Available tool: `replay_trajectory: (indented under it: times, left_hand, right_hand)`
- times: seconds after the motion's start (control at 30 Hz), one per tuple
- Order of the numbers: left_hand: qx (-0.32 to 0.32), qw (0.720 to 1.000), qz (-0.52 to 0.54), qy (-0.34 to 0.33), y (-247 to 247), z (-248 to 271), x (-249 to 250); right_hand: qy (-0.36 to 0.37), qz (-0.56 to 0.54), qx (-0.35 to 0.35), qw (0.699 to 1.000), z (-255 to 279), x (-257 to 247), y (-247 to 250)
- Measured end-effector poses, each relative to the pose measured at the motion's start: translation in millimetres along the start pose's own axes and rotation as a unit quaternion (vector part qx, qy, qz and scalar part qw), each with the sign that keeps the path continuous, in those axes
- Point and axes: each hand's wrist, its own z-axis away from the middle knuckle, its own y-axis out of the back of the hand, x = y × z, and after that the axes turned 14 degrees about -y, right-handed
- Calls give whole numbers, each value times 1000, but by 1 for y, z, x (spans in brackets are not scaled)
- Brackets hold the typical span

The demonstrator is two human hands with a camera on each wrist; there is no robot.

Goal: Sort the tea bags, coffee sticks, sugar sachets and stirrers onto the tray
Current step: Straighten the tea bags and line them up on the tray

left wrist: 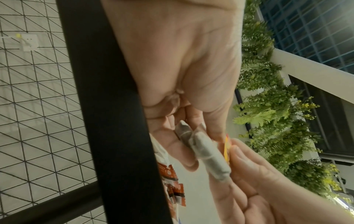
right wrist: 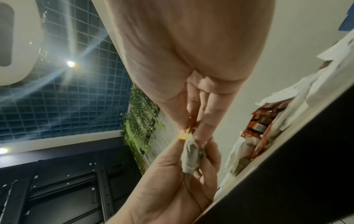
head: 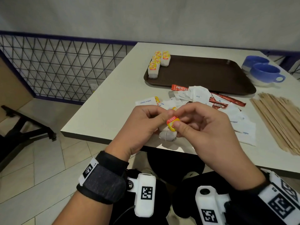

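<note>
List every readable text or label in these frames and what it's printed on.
"NESCAF", cut off: orange-red coffee stick beside the brown plastic tray.
"white sugar": white paper sugar sachet left of the pile.
"sugar": white sachet beyond the right hand.
Red-and-yellow tag of the tea bag in both hands' grip: too small to read.
Tea-bag tags on the tray, dark red sticks, wrist markers: unreadable.

Between the fingertips sits a yellow tag point(head: 173, 123) with a red band, above a white tea bag point(head: 167, 135) showing dark leaf through its paper. Beyond the fingers lie white sugar sachets point(head: 145, 101) with blue lettering, red coffee sticks point(head: 179, 87), pale wooden stirrers point(head: 279, 120), a dark brown tray point(head: 211, 75) and blue-and-white cups point(head: 266, 73).
</note>
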Motion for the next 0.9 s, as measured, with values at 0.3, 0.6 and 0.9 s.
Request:
replay_trajectory:
  times: [0.3, 0.6, 0.9]
  left_hand:
    - [6, 994, 87, 60, -1, -6, -1]
    - [-49, 993, 102, 27, 6, -2, -6]
    - [-126, 989, 77, 19, 10, -2, -5]
  right_hand:
    - [22, -104, 120, 987, 2, -7, -1]
    - [-19, -136, 106, 985, 5, -8, -2]
    - [-228, -275, 7, 934, -11, -13, 29]
